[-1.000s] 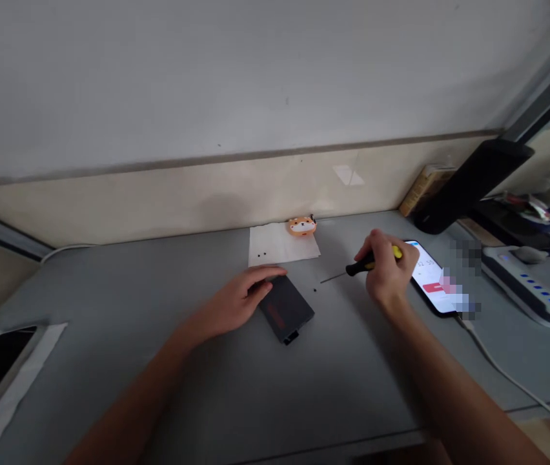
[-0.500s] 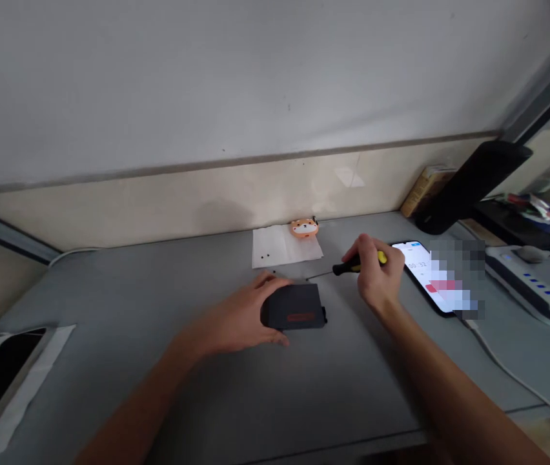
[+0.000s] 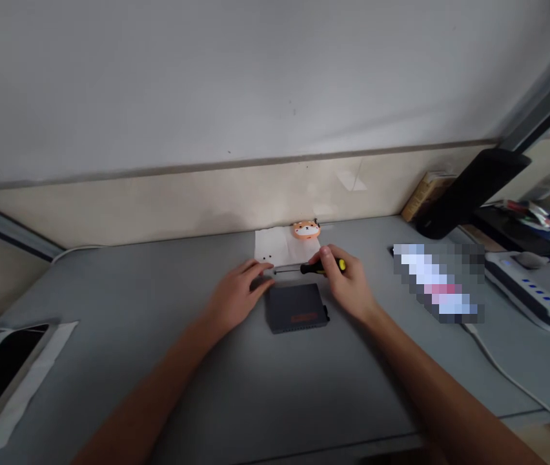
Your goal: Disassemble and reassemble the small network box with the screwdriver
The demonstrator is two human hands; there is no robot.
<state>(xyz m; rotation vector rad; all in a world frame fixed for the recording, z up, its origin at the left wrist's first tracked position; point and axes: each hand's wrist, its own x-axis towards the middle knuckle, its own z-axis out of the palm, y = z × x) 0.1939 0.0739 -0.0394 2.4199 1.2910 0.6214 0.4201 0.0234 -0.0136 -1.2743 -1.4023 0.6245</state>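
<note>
My right hand (image 3: 350,281) grips a screwdriver (image 3: 318,267) by its black and yellow handle, with the thin shaft pointing left. At the shaft's tip is a small dark screw (image 3: 275,272); whether it clings to the tip I cannot tell. My left hand (image 3: 236,294) is beside that tip, thumb and forefinger apart, nothing seen between them. Flat on the desk, just in front of the shaft, lies a dark grey box (image 3: 297,307) with a reddish mark and a small black piece at its right edge. Two tiny dark screws (image 3: 267,257) rest on white paper (image 3: 275,242).
An orange animal-faced case (image 3: 306,230) sits on the paper near the wall. To the right are a blurred-out phone (image 3: 432,284) with a white cable, a white power strip (image 3: 531,290), a black cylinder (image 3: 471,194) and a book (image 3: 427,194). A dark-screened device (image 3: 6,368) lies left.
My left hand has let go of the dark grey box and moved up beside the screwdriver tip. My right hand has carried the screwdriver left, its tip now at the small screw.
</note>
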